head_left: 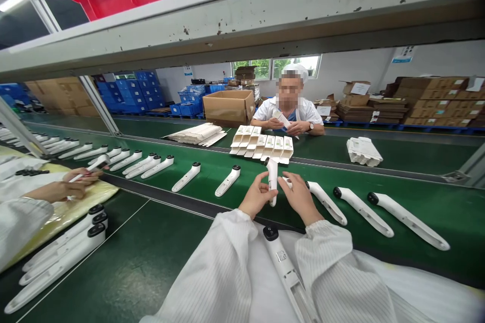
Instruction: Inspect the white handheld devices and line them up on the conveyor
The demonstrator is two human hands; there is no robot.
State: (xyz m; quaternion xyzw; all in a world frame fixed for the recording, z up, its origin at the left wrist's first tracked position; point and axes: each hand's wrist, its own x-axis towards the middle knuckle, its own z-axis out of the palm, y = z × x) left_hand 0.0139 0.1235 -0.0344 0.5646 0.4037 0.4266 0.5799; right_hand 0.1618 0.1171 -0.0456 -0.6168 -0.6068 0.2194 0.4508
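Over the green belt, my left hand (259, 194) holds a white device (273, 180) upright between thumb and fingers. My right hand (298, 193) is just to the right of that device, its fingers apart; another white piece lies partly hidden behind it. Below my hands, a larger white handle with a black end (290, 272) lies on a pale sheet between my sleeves. To the right, several white handles (366, 213) lie slanted on the belt. Left of my hands, more of them (228, 180) lie in a row.
Across the belt a person (290, 106) holds a small box behind open white cartons (261, 144). Flat cartons (199, 133) and a white stack (364, 151) lie there. At left, a co-worker's hands (71, 184) hold a device near stacked handles (60, 257). A metal shelf (227, 15) crosses above.
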